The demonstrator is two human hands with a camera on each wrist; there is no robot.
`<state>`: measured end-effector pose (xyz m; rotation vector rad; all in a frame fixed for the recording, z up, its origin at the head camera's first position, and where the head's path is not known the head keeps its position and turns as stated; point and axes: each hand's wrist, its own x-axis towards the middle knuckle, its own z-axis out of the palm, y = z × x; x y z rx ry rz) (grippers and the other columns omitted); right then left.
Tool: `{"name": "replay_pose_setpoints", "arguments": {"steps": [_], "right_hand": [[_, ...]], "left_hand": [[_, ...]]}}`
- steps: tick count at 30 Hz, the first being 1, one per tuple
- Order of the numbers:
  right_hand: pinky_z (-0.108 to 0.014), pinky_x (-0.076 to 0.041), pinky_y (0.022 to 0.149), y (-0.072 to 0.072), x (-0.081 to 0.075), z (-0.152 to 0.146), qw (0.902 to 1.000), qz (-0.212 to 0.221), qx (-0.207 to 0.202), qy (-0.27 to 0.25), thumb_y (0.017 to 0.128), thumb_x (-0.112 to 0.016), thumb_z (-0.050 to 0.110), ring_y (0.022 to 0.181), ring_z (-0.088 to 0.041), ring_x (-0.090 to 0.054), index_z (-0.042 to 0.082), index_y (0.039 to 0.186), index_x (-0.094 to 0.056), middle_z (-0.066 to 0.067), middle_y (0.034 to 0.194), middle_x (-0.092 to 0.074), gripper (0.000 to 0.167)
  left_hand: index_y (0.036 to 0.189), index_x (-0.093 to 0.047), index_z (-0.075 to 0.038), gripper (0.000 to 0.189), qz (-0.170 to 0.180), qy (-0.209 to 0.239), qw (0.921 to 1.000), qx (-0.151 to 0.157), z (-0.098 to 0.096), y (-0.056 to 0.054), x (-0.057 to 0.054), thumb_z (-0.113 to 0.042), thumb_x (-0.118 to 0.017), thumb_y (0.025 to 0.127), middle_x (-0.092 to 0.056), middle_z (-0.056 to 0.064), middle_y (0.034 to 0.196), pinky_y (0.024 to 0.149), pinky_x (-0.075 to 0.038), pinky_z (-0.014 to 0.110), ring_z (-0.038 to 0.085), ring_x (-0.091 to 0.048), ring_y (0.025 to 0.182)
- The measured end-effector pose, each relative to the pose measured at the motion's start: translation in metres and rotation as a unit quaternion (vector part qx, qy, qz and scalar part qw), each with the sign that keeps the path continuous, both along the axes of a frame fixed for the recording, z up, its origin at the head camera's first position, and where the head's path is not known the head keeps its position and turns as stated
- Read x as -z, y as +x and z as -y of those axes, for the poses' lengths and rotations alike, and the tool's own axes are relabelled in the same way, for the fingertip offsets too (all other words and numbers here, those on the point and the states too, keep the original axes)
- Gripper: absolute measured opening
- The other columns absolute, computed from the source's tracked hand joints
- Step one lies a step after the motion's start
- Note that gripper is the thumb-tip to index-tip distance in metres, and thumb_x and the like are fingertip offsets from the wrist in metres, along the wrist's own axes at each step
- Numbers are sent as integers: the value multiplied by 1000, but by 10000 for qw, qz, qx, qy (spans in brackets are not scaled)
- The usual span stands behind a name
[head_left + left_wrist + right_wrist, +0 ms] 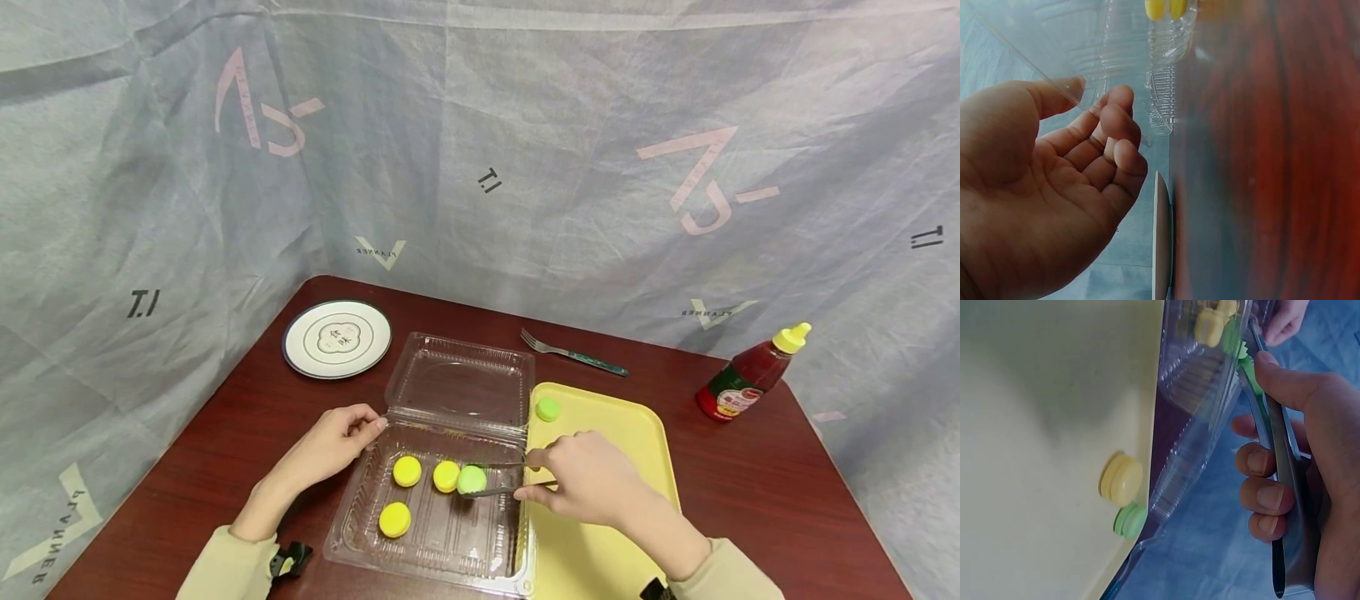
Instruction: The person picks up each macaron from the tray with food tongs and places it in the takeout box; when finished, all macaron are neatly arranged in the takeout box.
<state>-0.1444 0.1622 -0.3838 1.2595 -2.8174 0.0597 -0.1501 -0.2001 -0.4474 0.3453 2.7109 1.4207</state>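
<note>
A clear plastic clamshell box [427, 565] lies with its lid folded back, several yellow macarons [394, 519] inside. My left hand [341, 442] pinches the box's left rim near the hinge between thumb and fingers; the left wrist view has the clear edge at the thumb tip. In my right hand [592, 479] is a pair of metal tongs [1285, 469], fingers wrapped round the handles. Between the tong tips is a green macaron [472, 478], over the box's base and close against a yellow macaron [446, 476].
Right of the box lies a yellow tray [652, 425], holding another green macaron [548, 408] and a yellow macaron [1122, 479] that my right hand hides in the head view. Behind stand a white plate [337, 339], a fork [573, 354] and a red sauce bottle [750, 375].
</note>
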Motion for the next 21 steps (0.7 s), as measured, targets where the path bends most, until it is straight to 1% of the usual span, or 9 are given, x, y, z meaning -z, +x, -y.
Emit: {"name": "replay_pose_setpoints", "arguments": {"steps": [4, 6, 11, 16, 18, 21], "right_hand": [[-25, -33, 47, 3, 4, 5, 9999, 147, -64, -47, 86, -70, 58, 47, 0, -26, 27, 80, -68, 20, 52, -32, 31], [-25, -33, 46, 4, 5, 7, 9997, 211, -105, -67, 86, -70, 58, 47, 0, -27, 26, 81, -69, 20, 52, -35, 33], [-25, -35, 46, 8, 8, 14, 9994, 263, -239, -7, 87, -68, 59, 47, 1, -28, 27, 76, -61, 21, 54, -36, 35], [-24, -35, 45, 11, 10, 20, 9991, 119, -401, 102, 88, -65, 62, 46, -1, -28, 26, 71, -53, 18, 53, -34, 41], [-23, -35, 45, 12, 10, 22, 9988, 49, -459, 153, 89, -64, 63, 45, -1, -30, 26, 69, -53, 18, 53, -34, 43], [-24, -37, 45, 14, 12, 25, 9982, -29, -546, 238, 89, -63, 63, 45, -2, -30, 26, 70, -55, 18, 53, -34, 43]], "left_hand": [[88, -65, -10, 20, -24, -6, 10000, 15, 0, 0, 0, -26, -62, 101, -56, -3, 68, 54, -40, 25, 10, -48, 57], [88, -64, -11, 21, -32, -14, 10000, 21, 0, 0, 0, -26, -61, 101, -55, -3, 67, 54, -40, 25, 10, -48, 57], [88, -64, -11, 20, -33, -38, 10000, 18, 0, 0, 0, -26, -61, 101, -55, -3, 68, 54, -40, 25, 10, -47, 57], [88, -65, -10, 20, -37, -48, 10000, 15, 0, 0, 0, -26, -62, 101, -55, -3, 67, 54, -39, 25, 10, -47, 57], [88, -65, -10, 20, -36, -41, 10000, 9, 0, 0, 0, -26, -62, 101, -55, -3, 67, 54, -39, 25, 10, -47, 57], [88, -65, -10, 19, -52, -31, 10000, 20, 0, 0, 0, -25, -62, 101, -55, -3, 67, 54, -40, 25, 10, -47, 57]]}}
